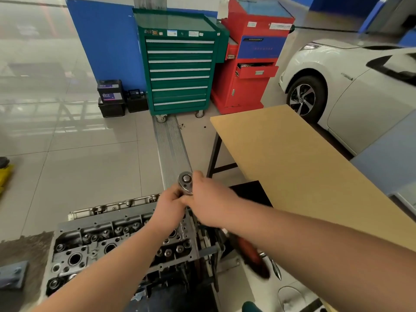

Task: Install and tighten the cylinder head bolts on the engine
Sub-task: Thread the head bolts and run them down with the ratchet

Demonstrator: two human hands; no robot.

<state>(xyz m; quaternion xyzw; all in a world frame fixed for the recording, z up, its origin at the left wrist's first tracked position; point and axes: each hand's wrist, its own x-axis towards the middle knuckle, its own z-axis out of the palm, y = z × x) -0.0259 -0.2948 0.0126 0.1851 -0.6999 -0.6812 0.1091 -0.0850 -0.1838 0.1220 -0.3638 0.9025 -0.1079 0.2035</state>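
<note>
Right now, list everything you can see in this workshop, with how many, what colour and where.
silver ratchet wrench: one, steel, held above the engine's far end
grey metal cylinder head: one, bottom centre-left, valve springs exposed
green drawer tool cabinet: one, back centre, on castors
red tool cabinet: one, right of the green one, one drawer open
black car batteries: about three, floor left of the green cabinet
tan board tabletop: one, right
white car: one, far right
red-handled tool: one, blurred, lower right
left hand: fingers grip below the ratchet head
right hand: grips the ratchet
</note>
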